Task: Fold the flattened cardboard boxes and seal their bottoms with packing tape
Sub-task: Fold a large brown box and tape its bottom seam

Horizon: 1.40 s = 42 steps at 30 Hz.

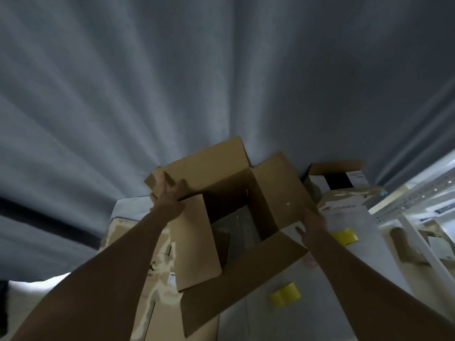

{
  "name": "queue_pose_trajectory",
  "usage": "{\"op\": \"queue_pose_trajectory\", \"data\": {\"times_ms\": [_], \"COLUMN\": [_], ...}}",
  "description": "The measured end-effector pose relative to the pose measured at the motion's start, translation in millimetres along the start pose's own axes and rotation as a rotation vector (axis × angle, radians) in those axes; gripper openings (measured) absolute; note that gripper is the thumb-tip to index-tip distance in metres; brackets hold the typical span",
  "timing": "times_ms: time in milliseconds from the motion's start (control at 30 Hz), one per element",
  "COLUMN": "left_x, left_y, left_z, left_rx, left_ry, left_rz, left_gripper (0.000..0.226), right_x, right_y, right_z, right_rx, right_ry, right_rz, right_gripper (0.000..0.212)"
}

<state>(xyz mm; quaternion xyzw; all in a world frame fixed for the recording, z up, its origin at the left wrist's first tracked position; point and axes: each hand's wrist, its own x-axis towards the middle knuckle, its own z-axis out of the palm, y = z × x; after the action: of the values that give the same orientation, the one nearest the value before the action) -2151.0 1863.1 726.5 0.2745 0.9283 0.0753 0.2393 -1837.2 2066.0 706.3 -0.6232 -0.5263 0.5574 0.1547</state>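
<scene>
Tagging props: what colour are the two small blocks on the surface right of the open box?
Yellow, both blocks; the head view shows them, right of the cardboard box.

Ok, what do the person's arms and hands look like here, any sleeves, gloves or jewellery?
Both forearms are bare as far as the frame shows: no sleeves in view. The left hand and right hand wear no gloves. No watch, bracelet or ring can be made out, though the light is dim and the picture soft, so small items could be missed.
</scene>
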Motion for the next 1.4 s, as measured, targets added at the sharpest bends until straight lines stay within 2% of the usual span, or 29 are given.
{"op": "queue_pose_trajectory", "data": {"times_ms": [67,100,167,233,367,500,567,633,733,833,967,1067,1133,1233,1300,1400], "left_x": [0,0,-3,-4,-5,-1,2,6,7,4,0,-1,-5,-17,-21,-13], "left_y": [-4,-5,-4,0,5,1,-5,-13,-22,-26,-28,-32,-35,-34,-33,-40], "left_z": [5,8,11,12,9,8,7,4,1,5,14,18,21,28,30,30], "left_rx": [-0.035,-0.091,-0.188,-0.231,-0.228,-0.159,-0.132,-0.128,-0.131,-0.119,-0.141,-0.212,-0.279,-0.434,-0.551,-0.821], "left_ry": [-0.029,-0.022,0.000,0.033,0.044,0.002,-0.026,-0.036,-0.037,-0.042,-0.011,0.011,0.058,0.232,0.367,0.403], "left_rz": [0.033,0.044,0.068,0.079,0.099,0.073,0.056,0.048,0.077,0.123,0.141,0.170,0.218,0.299,0.266,0.099], "left_gripper": [0.077,0.078,0.081,0.083,0.089,0.091,0.091,0.090,0.091,0.090,0.090,0.088,0.086,0.091,0.098,0.114], "right_x": [-5,-8,-17,-22,-38,-53,-48,-50,-48,-40,-21,-15,-16,-18,-17,-16], "right_y": [-12,-17,-21,-18,-17,-3,6,6,4,5,9,6,-3,-16,-23,-34], "right_z": [2,5,11,19,31,44,49,53,55,52,44,37,31,22,13,1], "right_rx": [0.025,-0.100,-0.248,-0.416,-0.832,-0.745,-0.858,-1.030,-1.253,-1.280,-1.325,-1.275,-1.230,-1.150,-1.051,-0.964], "right_ry": [0.125,0.165,0.170,0.128,-0.115,-0.262,-0.329,-0.382,-0.496,-0.513,-0.479,-0.498,-0.446,-0.321,-0.285,-0.306], "right_rz": [-0.047,-0.149,-0.329,-0.496,-0.563,-0.707,-0.721,-0.674,-0.503,-0.378,-0.325,-0.251,-0.273,-0.354,-0.308,-0.157], "right_gripper": [0.015,0.007,0.006,0.017,0.038,0.064,0.071,0.076,0.068,0.073,0.053,0.051,0.048,0.037,0.036,0.037]}}
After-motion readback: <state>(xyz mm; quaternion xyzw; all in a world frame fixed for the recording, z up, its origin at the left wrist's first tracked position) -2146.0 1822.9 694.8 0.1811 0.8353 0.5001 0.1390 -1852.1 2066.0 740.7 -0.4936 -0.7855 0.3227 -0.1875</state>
